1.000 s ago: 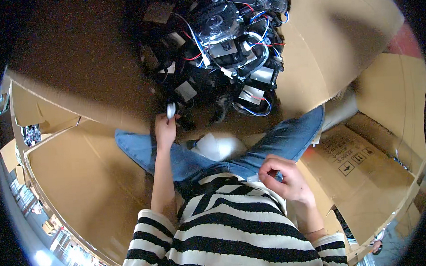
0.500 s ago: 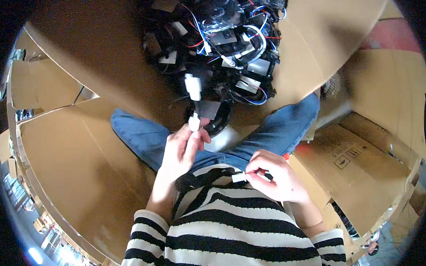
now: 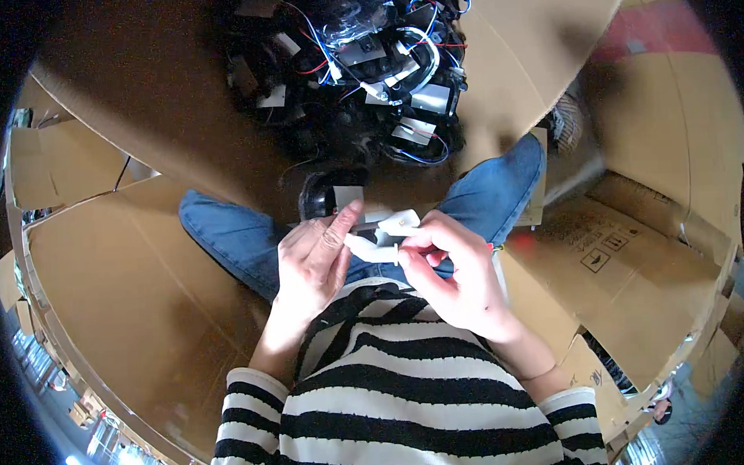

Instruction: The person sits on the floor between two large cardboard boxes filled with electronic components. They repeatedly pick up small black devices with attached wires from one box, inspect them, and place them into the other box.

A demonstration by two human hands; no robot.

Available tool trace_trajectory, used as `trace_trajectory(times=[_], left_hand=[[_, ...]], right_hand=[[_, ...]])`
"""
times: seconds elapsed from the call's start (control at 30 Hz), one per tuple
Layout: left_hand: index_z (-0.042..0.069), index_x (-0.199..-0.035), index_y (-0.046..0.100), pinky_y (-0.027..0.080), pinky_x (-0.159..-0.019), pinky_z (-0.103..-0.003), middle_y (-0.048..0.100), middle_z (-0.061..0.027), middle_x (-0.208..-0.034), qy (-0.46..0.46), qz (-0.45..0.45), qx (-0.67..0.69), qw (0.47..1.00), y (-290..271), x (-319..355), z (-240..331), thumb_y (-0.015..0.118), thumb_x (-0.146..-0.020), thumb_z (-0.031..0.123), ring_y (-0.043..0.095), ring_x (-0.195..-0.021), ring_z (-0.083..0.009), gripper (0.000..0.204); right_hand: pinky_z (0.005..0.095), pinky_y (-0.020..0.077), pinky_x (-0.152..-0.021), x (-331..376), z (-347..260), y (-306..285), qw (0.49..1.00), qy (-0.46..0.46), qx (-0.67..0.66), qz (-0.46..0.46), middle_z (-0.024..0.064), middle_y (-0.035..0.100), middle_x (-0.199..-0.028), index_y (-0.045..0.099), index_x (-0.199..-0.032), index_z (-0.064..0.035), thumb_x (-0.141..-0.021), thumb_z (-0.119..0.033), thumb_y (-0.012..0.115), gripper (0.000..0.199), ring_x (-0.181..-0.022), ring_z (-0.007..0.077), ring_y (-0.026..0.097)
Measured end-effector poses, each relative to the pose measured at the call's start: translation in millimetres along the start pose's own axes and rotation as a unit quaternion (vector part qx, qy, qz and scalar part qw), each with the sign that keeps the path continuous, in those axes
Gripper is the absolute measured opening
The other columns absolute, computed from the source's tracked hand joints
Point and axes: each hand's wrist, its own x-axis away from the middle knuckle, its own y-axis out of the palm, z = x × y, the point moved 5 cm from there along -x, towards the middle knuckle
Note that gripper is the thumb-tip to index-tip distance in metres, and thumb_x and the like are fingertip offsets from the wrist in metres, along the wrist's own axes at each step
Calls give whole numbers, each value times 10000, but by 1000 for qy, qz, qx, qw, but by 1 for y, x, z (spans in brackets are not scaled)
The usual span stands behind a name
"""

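My hands meet in front of my lap. My left hand (image 3: pixel 314 255) is closed, pinching the end of a curved white strip-like piece (image 3: pixel 373 250) at its fingertips. That piece reaches across to the thumb and finger of my right hand (image 3: pixel 455 266). My right fingers are closed on a white plug-like piece (image 3: pixel 399 223), just above the strip. Blur hides whether the two white pieces are joined. Just beyond my left fingers lies a black part with a silver plate (image 3: pixel 348 197), between my knees.
A heap of black parts (image 3: pixel 362 52) with silver plates, white plugs and blue, red and white wires lies ahead on brown cardboard (image 3: pixel 538 46). Large cardboard boxes stand left (image 3: pixel 119 266) and right (image 3: pixel 643 248). My legs in jeans (image 3: pixel 233 237) are spread on both sides.
My right hand has risen from my waist toward my left hand, bringing its white piece. The hands are now close together. The view has shifted slightly.
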Motion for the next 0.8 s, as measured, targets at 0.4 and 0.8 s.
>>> trace_trajectory(times=[0.4,0.8], left_hand=[[11,-1041,544,446,-528,-259,592,-125,-747,-93,0,136,986,9,-4,-10,553,-706,-18,558,-567,-175,336],[-24,-850,566,388,-549,-213,564,-76,-755,-192,-90,470,857,11,8,-30,539,-779,38,510,-614,-107,99]], right_hand=[[254,366,-468,4,10,-22,997,7,70,40,70,478,-629,501,-723,-23,-701,-11,565,69,-519,164,466],[202,328,-508,2,1,-43,996,28,-84,-35,31,491,-689,528,-734,-14,-720,-4,550,28,-591,91,434]])
